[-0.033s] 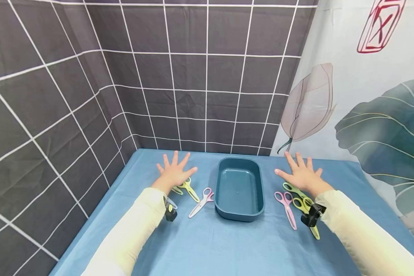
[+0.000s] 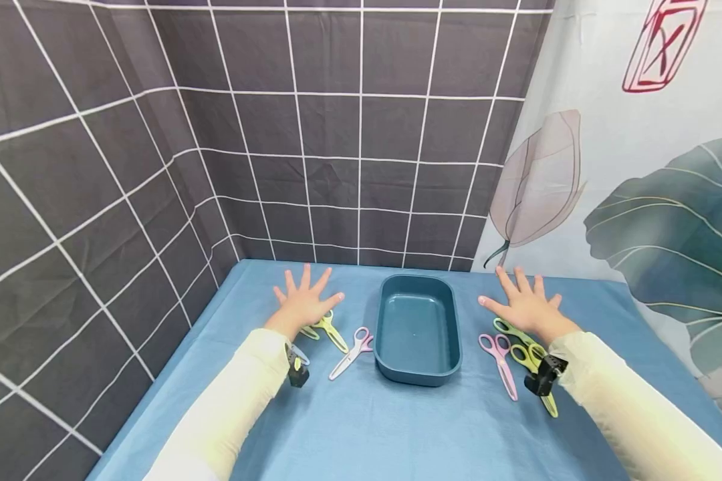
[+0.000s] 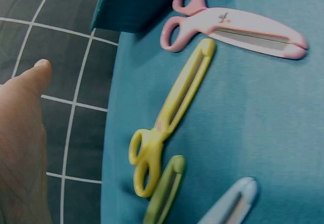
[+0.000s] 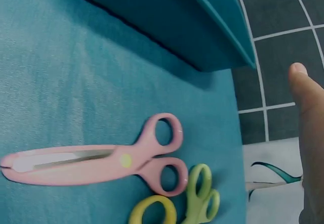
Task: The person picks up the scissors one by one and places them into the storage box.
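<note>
My left hand (image 2: pixel 301 308) is spread with straight fingers over the left part of the table and holds nothing. Under and beside it lie yellow scissors (image 3: pixel 172 113), green scissors (image 3: pixel 164 193) and light blue scissors (image 3: pixel 233 204), the last two partly cut off in the left wrist view. Pink-and-white scissors (image 2: pixel 353 354) lie nearer the middle. My right hand (image 2: pixel 527 309), also spread and holding nothing, hovers at the right. Close to it are pink scissors (image 4: pixel 96 164), green scissors (image 4: pixel 200 196) and yellow scissors (image 2: pixel 532 361), partly hidden by the wrist camera.
A dark teal rectangular bin (image 2: pixel 418 378) stands between the two hands, its inside showing bare. The blue cloth-covered table (image 2: pixel 397 434) ends at a dark gridded backdrop (image 2: pixel 331 127) behind and a white leaf-print curtain (image 2: pixel 608 267) at the right.
My right hand has shifted very slightly downward in the head view. My left hand and the scissors look the same.
</note>
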A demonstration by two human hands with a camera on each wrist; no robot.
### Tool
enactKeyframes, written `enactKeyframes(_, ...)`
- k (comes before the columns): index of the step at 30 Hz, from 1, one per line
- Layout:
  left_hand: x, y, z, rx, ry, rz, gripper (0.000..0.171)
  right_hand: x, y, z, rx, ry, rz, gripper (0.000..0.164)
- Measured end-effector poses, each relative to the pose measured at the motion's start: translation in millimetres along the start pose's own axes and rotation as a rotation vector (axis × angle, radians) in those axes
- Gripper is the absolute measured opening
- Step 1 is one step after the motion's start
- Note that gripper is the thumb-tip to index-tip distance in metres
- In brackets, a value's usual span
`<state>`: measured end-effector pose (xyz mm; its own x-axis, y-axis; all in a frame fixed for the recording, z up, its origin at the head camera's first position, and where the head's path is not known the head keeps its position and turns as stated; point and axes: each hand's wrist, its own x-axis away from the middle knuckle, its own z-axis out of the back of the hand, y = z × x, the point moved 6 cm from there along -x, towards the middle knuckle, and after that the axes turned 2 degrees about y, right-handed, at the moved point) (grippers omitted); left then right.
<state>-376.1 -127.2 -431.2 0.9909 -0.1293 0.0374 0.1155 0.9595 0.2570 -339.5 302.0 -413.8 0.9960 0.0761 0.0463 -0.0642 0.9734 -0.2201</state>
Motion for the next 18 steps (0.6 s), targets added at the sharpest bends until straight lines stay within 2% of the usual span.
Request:
enactKeyframes(4, 3.9, 2.0, -4.5, 0.029, 0.021, -0.004, 0.085, 3, -6, -2, -0.028, 0.024, 0.03, 0.09)
enactKeyframes(8, 15.8, 16.3, -12.0, 0.086, 0.066, -0.048, 0.079, 8, -21, -3, -0.123, 0.13, 0.16, 0.084)
enactKeyframes(11, 27.6, 35.8, -16.7, 0.134, 0.099, -0.12, 0.072, 18, -35, -5, -0.236, 0.214, 0.282, 0.081)
enactKeyframes(13, 35.0, 49.0, -20.9, 0.164, 0.11, -0.169, 0.069, 26, -43, -10, -0.302, 0.24, 0.338, 0.08)
enactKeyframes(18, 50.1, 75.4, -38.0, 0.214, 0.133, -0.289, 0.068, 44, -61, -28, -0.309, 0.292, 0.399, 0.076)
